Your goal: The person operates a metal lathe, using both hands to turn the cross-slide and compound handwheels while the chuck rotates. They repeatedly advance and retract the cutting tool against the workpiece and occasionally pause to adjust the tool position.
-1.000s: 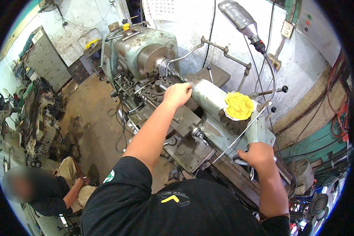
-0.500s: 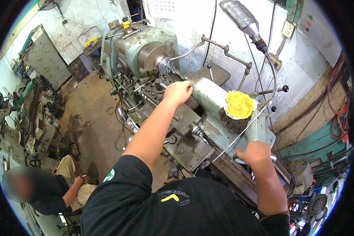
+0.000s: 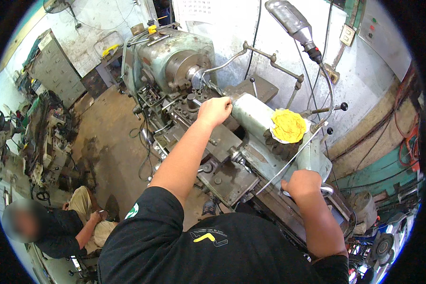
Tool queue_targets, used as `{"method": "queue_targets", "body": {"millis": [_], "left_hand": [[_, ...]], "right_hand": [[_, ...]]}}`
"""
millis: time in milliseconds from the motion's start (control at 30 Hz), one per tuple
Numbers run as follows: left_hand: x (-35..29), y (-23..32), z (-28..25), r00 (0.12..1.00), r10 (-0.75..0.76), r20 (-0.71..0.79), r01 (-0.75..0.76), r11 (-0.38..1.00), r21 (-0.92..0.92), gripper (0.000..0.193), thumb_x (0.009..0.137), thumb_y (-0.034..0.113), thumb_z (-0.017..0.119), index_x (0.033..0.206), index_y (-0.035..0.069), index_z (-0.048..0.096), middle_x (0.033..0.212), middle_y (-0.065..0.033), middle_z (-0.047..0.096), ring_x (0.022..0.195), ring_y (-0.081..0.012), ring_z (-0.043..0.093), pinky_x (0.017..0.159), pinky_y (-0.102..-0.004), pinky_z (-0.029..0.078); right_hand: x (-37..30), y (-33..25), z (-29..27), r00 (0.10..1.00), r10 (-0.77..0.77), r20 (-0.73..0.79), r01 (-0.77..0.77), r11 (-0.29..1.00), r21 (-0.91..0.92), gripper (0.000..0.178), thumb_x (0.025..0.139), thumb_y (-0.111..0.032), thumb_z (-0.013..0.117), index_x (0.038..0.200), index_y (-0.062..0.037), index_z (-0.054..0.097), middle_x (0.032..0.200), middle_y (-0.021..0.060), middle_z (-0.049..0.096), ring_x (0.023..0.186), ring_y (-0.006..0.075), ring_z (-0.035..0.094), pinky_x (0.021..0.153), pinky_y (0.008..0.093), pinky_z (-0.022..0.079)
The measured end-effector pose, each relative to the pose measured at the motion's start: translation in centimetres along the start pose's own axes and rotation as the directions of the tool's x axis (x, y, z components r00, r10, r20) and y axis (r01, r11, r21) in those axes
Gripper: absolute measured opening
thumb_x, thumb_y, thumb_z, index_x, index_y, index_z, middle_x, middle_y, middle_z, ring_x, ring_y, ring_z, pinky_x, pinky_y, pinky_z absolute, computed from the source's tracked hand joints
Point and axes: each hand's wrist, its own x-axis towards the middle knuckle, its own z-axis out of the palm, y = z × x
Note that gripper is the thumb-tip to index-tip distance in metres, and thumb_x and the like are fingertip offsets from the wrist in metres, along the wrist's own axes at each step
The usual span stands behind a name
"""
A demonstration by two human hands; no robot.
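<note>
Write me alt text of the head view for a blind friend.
A person's right hand grips a handwheel on a green-grey lathe; the left hand is at the front of the tailstock, which bears a crumpled yellow item.

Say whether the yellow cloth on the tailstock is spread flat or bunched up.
Bunched up: the yellow cloth sits in a wrinkled heap atop the tailstock, its surface creased all over.

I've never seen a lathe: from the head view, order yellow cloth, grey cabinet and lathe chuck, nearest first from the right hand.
1. Yellow cloth, just beyond the right hand
2. Lathe chuck, farther ahead, leftward
3. Grey cabinet, far left
</note>
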Motion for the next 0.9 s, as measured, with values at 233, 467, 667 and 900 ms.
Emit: {"method": "queue_targets", "body": {"millis": [233, 467, 667, 900], "left_hand": [[-0.2, 0.2, -0.1, 1.0, -0.002, -0.014, 0.002, 1.0, -0.02, 0.025, 0.096, 0.035, 0.065, 0.108, 0.016, 0.075, 0.1, -0.0157, 0.077, 0.096, -0.0398, 0.072, 0.085, -0.0505, 0.056], [-0.1, 0.1, 0.0, 1.0, -0.004, 0.0, 0.004, 1.0, 0.004, 0.025, 0.096, 0.035, 0.064, 0.107, 0.016, 0.075, 0.1, -0.0154, 0.077, 0.096, -0.0392, 0.072, 0.084, -0.0505, 0.056], [0.1, -0.1, 0.1, 1.0, 0.02, -0.005, -0.02, 1.0, 0.024, 0.025, 0.096, 0.036, 0.064, 0.108, 0.016, 0.074, 0.1, -0.0149, 0.077, 0.096, -0.0389, 0.072, 0.085, -0.0504, 0.056], [0.0, -0.1, 0.1, 1.0, 0.008, 0.003, -0.008, 1.0, 0.009, 0.026, 0.097, 0.035, 0.063, 0.109, 0.015, 0.074, 0.102, -0.0159, 0.076, 0.099, -0.0395, 0.072, 0.087, -0.0508, 0.056]], "right_hand": [[0.2, -0.3, -0.4, 0.997, 0.029, 0.073, -0.03, 1.0, 0.008, 0.053, 0.091, -0.059, 0.064, 0.109, -0.0128, 0.082, 0.108, 0.0112, 0.079, 0.102, 0.0299, 0.076, 0.088, 0.0442, 0.057], [0.4, -0.6, 0.1, 0.999, 0.031, 0.04, -0.03, 0.999, -0.033, 0.057, 0.093, -0.062, 0.061, 0.107, -0.0102, 0.082, 0.107, 0.0124, 0.079, 0.101, 0.0291, 0.076, 0.086, 0.042, 0.058], [0.7, -1.7, 0.5, 0.996, 0.034, 0.077, -0.032, 0.999, -0.032, 0.042, 0.092, -0.047, 0.066, 0.113, -0.0147, 0.082, 0.117, 0.0106, 0.078, 0.108, 0.0305, 0.075, 0.092, 0.0487, 0.056], [0.6, -2.4, 0.2, 0.997, 0.023, 0.077, -0.017, 0.997, -0.08, 0.035, 0.096, -0.037, 0.062, 0.114, -0.0146, 0.082, 0.12, 0.0103, 0.078, 0.111, 0.0303, 0.075, 0.094, 0.0493, 0.056]]}}
